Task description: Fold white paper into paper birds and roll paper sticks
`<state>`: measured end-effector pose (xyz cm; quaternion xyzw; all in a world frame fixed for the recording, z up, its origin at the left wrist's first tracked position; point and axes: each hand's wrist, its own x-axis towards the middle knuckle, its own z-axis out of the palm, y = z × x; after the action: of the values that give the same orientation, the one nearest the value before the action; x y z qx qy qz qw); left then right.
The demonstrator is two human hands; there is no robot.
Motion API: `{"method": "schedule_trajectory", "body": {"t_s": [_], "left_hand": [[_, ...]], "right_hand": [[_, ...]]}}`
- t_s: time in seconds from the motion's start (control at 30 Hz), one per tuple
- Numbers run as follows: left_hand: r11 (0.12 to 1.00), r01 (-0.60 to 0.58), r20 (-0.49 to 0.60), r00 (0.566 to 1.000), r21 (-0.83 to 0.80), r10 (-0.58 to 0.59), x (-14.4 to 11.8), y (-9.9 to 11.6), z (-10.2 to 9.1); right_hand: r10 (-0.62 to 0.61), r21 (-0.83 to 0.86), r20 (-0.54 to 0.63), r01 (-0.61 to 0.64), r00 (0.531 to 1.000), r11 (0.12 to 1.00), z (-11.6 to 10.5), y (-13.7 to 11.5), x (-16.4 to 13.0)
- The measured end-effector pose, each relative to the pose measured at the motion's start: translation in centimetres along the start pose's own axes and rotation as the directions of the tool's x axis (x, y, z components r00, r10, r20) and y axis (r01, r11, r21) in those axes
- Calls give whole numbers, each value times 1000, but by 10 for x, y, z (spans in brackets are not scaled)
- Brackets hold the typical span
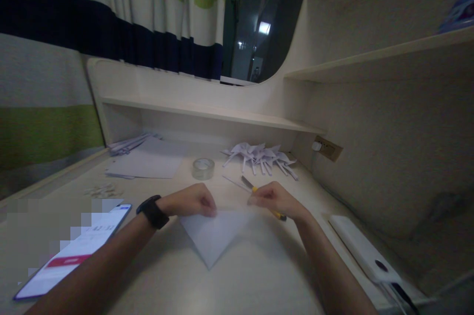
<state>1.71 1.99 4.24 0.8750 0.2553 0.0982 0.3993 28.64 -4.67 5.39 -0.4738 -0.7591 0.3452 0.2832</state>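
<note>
A sheet of white paper (216,237), folded into a triangle, lies on the desk with its point toward me. My left hand (194,200), with a black watch on its wrist, is closed at the paper's far edge, thumb and fingers pressed on it. My right hand (276,199) is closed in a pinch by the right corner of the paper; motion blurs that corner. Partly beneath my right hand lies a utility knife (247,182) with a yellow and black handle. A thin pale stick (233,181) rests beside the blade.
Behind the hands stand a roll of clear tape (203,169) and several paper pinwheels (259,153). A stack of paper (148,159) is at the back left, near small pale pieces (103,190). A lit phone (85,251) lies left, a white power strip (365,248) right.
</note>
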Motion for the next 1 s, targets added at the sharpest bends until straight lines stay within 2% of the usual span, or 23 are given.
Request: {"method": "schedule_trajectory", "body": {"t_s": [0.07,0.17,0.23,0.3,0.47,0.67,0.77,0.83,0.9,0.93,1.0], "left_hand": [[999,-30,6,1000,14,30,3,-2,6],[996,-85,19,996,40,84,7,-5,13],[994,-104,41,994,46,102,7,-6,15],[994,-108,66,992,29,106,6,-6,13],[995,-90,104,990,-50,95,-1,-11,-1],[974,56,145,989,-220,-24,-16,-23,-26],[976,110,75,992,-190,-97,-23,-30,-40],[981,115,-53,991,-154,-124,-23,-32,-44],[992,64,-181,980,-110,-83,-17,-29,-39],[997,21,-213,976,-80,-38,-13,-26,-34],[999,-51,-182,982,6,51,-5,-17,-20]], "right_hand": [[-58,-95,-44,54,997,994,18,4,7],[-64,-284,61,79,996,956,42,11,14],[-52,-367,110,89,993,926,47,14,16],[-59,-377,140,108,988,920,43,14,15],[-76,-277,203,132,976,952,18,9,7],[-23,-195,205,64,978,979,-4,9,-1],[25,-178,192,10,981,984,-10,7,-4],[69,-169,173,-39,982,985,-11,6,-4],[77,-149,162,-53,984,988,-9,6,-3],[66,-136,160,-44,985,990,-7,6,-2],[40,-109,164,-22,986,994,-3,9,1]]}}
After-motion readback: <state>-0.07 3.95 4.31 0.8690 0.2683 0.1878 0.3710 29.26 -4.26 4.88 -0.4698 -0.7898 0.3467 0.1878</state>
